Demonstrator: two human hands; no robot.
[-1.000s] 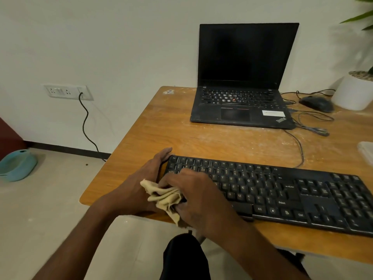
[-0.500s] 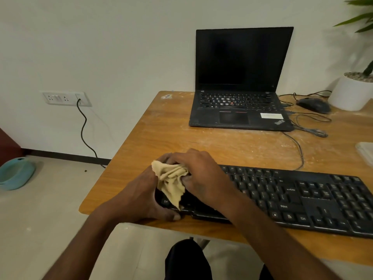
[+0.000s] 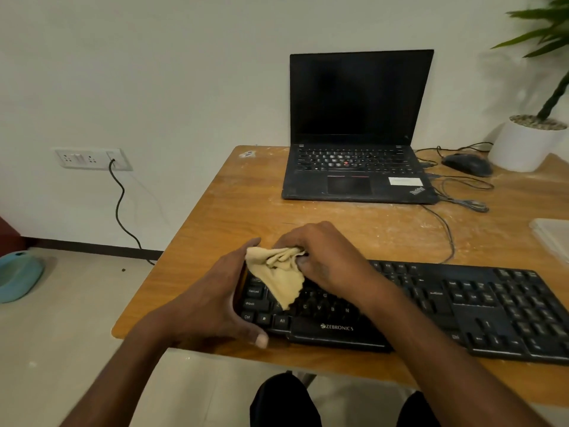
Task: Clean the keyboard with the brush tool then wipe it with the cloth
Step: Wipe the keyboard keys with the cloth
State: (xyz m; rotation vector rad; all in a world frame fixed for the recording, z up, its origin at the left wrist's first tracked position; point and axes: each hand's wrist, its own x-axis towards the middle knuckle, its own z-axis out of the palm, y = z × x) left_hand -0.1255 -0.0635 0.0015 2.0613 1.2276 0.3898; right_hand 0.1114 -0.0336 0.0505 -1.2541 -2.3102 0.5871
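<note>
A black keyboard [image 3: 462,306] lies along the near edge of the wooden desk [image 3: 246,211]. My left hand [image 3: 212,303] grips the keyboard's left end, thumb on its front edge. My right hand [image 3: 326,257] holds a crumpled beige cloth [image 3: 277,275] over the keyboard's upper left keys, and a flap of the cloth hangs down onto the key rows. No brush tool is in view.
An open black laptop [image 3: 357,167] stands at the back of the desk, with a mouse [image 3: 466,164] and cables to its right. A white plant pot [image 3: 523,146] sits at the far right. A pale flat object [image 3: 552,232] lies at the right edge.
My right hand with the cloth has moved from the keyboard's lower left rows up to its top left corner. My left hand stays on the keyboard's left end.
</note>
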